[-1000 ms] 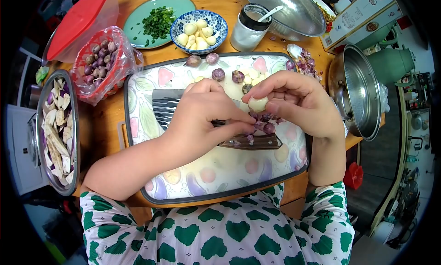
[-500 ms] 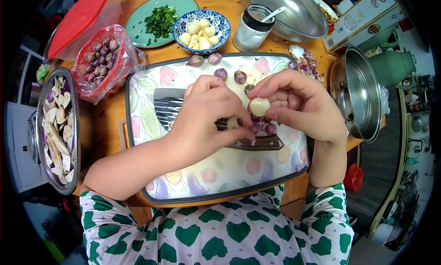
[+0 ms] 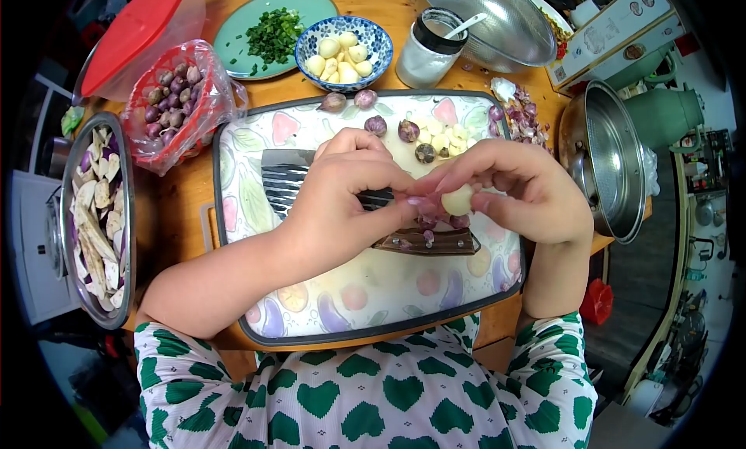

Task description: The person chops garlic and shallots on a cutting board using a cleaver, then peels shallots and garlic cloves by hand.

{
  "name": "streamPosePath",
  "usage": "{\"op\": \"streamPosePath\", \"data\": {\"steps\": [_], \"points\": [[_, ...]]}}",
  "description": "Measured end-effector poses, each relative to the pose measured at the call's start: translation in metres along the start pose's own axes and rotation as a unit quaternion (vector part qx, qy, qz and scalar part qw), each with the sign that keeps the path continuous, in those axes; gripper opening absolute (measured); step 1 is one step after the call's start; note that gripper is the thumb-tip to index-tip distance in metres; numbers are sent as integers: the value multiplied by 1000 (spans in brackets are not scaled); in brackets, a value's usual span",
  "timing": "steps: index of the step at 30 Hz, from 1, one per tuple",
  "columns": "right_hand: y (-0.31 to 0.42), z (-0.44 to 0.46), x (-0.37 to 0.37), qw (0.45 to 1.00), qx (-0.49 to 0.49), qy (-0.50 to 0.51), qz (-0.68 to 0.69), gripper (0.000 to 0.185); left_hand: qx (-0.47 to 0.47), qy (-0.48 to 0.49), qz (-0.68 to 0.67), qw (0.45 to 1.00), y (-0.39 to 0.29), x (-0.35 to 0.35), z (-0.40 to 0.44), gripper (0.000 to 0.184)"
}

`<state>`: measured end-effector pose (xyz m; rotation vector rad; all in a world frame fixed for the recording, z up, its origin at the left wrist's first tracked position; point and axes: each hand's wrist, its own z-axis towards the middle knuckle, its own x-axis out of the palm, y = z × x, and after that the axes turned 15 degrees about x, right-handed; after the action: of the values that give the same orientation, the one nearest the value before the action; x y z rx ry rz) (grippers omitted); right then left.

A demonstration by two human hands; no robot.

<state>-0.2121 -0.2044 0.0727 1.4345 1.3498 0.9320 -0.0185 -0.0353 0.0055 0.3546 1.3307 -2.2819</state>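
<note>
A pale peeled garlic clove is pinched between the thumb and fingers of my right hand. My left hand is closed at the fingertips on purple garlic skin, right beside the clove, and the fingers of both hands meet there. Under my hands a cleaver lies across the patterned cutting board, its blade partly hidden by my left hand. Purple skins and bits rest by its handle. Beyond my hands are peeled cloves and a few unpeeled purple cloves.
Behind the board stand a green plate of chopped greens, a blue-patterned bowl of peeled garlic and a jar with a spoon. Left are a red basket of purple cloves and a metal basin of sliced eggplant. A steel pan leans right.
My left fingertips have risen and moved right to meet my right fingers. The clove in my right hand has shifted slightly right and lower, uncovering more peeled cloves behind.
</note>
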Motion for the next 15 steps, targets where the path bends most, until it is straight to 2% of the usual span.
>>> {"op": "streamPosePath", "data": {"steps": [5,9,12,15], "points": [[-6,4,-5,997,-5,-40,69,28,49,57,53,996,-10,0,3,13],[-10,16,1,989,-30,-100,108,24,97,75,156,980,-10,1,0,16],[-8,24,7,982,0,-135,132,23,143,46,232,961,-14,6,-2,17],[-16,34,10,982,28,-173,73,20,120,77,266,953,-14,13,-6,11]]}}
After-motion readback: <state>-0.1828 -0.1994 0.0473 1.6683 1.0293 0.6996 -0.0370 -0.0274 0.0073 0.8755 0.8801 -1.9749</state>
